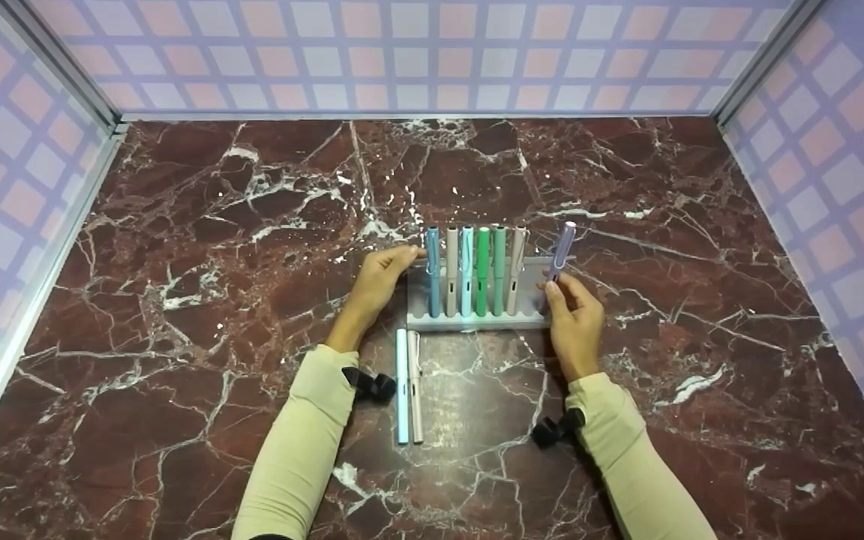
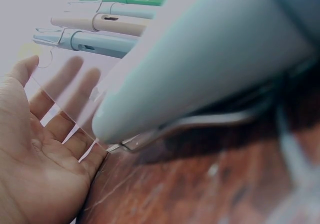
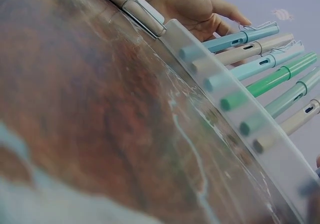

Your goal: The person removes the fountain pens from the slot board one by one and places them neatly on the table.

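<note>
Purple pen (image 1: 564,246), pinched between the right hand's (image 1: 576,322) thumb and fingers; the left hand (image 1: 379,283) pinches the clear rack (image 1: 477,325), best steadied while the pen is seated squarely.

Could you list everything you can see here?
Walls: three, lilac-and-pink checked, back and sides.
Corner trims: two, grey, back corners.
Table: one, dark red marbled, between walls.
Pen stand: one, see-through, mid-table.
Standing pens: six (blue, light blue, two beige, two green), in the stand.
Tilted pen: one, purple, stand's right end.
Lying pens: two, pale blue and beige, on the table.
Wrist cameras: two, black, one per wrist.
Sleeves: two, pale yellow-green, forearms.
Left hand: one, pinching the stand's left edge.
Right hand: one, holding the tilted pen.
</note>
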A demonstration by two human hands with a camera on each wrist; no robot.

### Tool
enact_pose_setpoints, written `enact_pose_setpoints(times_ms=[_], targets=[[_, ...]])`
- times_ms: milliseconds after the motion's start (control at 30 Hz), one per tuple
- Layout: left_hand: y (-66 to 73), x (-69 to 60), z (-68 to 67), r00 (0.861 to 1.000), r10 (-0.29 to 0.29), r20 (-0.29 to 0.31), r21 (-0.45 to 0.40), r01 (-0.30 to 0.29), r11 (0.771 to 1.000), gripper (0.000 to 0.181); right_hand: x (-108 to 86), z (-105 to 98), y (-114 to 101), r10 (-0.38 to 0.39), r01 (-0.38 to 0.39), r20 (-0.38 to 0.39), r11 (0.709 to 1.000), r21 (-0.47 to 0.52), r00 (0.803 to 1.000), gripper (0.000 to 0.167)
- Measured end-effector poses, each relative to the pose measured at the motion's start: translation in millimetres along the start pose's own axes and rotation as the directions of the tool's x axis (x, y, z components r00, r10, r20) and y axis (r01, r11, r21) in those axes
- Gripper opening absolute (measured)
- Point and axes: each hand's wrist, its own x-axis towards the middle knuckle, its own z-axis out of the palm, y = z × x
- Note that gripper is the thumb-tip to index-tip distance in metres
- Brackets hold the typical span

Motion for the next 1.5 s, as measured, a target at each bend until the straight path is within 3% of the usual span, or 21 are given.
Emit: enact_pose_setpoints(times_ms=[233, 467, 700, 1300, 1500], targets=[[2.3, -0.5, 0.6, 1.0, -0.007, -0.003, 0.009, 0.007, 1.0, 0.025, 7.7, -5, 19, -0.005, 0.006, -0.019, 0.999, 0.036, 1.0, 0.021], [2.1, -1.1, 0.4, 1.0, -0.004, 0.001, 0.001, 0.004, 1.0, 0.026, 10.5, -10, 23, 0.001, 0.001, -0.038, 0.999, 0.05, 0.999, 0.022], [-0.4, -1.0, -0.3, 1.0, 0.014, 0.006, 0.011, -0.014, 1.0, 0.026, 13.9, -17, 25, -0.009, 0.009, -0.058, 1.0, 0.002, 0.998, 0.021], [1.6, -1.1, 1.2, 1.0, 0.008, 0.002, 0.006, -0.008, 1.0, 0.026, 25.9, -57, 29, 0.013, -0.014, -0.092, 1.0, -0.003, 0.996, 0.019], [1.8, -1.7, -0.1, 1.0, 0.011, 0.002, 0.006, -0.011, 1.0, 0.025, 26.4, -61, 28, 0.041, -0.041, -0.082, 0.999, 0.004, 0.996, 0.021]])
